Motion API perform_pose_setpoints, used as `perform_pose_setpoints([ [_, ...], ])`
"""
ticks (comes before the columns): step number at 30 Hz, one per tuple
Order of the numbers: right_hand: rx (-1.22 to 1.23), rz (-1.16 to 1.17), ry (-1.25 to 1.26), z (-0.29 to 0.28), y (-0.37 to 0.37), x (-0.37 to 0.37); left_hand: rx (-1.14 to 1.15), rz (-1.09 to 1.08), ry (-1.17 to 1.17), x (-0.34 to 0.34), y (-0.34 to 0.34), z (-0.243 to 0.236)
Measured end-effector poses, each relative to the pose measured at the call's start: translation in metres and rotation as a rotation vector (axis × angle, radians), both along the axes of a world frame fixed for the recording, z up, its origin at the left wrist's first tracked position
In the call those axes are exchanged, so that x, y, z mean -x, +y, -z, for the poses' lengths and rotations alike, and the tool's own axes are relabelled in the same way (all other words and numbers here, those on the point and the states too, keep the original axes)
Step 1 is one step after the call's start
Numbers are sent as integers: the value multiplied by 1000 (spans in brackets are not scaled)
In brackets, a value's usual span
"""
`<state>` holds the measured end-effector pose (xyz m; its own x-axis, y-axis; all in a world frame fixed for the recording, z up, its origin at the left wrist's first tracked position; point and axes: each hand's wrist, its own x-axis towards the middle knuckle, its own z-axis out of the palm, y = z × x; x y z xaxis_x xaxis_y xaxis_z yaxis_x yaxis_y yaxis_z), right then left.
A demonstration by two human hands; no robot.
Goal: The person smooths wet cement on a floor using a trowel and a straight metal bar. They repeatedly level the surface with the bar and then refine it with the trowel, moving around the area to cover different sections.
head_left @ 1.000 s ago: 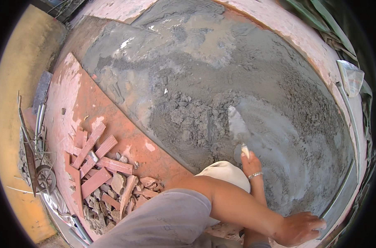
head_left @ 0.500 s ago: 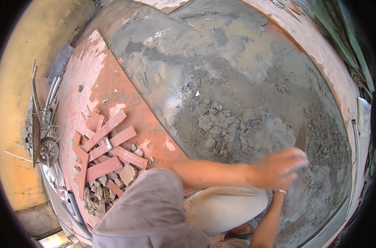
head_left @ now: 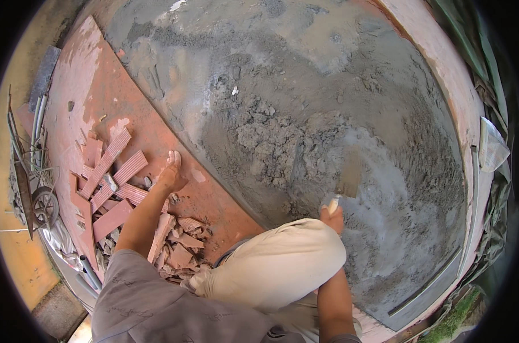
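My right hand (head_left: 332,219) is closed round the pale handle of a trowel (head_left: 349,176), beside my bent knee. The trowel's flat blade lies at the surface of the wet grey mortar (head_left: 265,140). On the left, my left hand (head_left: 171,173) is stretched out over the orange tiled floor (head_left: 205,197), holding nothing, with fingers extended and the thumb apart. Whether it touches the floor I cannot tell. Right next to it lies a pile of cut reddish tile strips (head_left: 111,163). Broken tile pieces (head_left: 181,246) are heaped nearer to me, below the forearm.
A wheelbarrow (head_left: 42,203) stands at the far left by the yellow wall (head_left: 19,251). Grey pipes (head_left: 88,277) lie near it. A pinkish ledge (head_left: 442,86) borders the mortar on the right, with a clear plastic bag (head_left: 492,146) and green sheeting (head_left: 471,48) beyond. A long straight bar (head_left: 425,281) lies at lower right.
My left hand has swung from over the mortar on the right to the tile pile on the left. My right hand and the trowel now show clearly, farther left. The view has shifted.
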<state>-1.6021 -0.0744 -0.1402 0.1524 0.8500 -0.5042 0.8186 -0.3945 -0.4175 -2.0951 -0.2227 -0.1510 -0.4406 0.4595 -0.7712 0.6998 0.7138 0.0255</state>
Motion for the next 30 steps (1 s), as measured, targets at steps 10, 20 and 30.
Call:
perform_pose_setpoints([
  [10, 100, -84, 235, 8, -55, 126, -5, 0, -9, 2, -1, -12],
  [20, 246, -252, 300, 3, -56, 259, 10, -54, -23, 3, -2, -17],
  [30, -28, -1021, 158, -38, 21, 372, -26, -94, -19, 3, -7, -19],
])
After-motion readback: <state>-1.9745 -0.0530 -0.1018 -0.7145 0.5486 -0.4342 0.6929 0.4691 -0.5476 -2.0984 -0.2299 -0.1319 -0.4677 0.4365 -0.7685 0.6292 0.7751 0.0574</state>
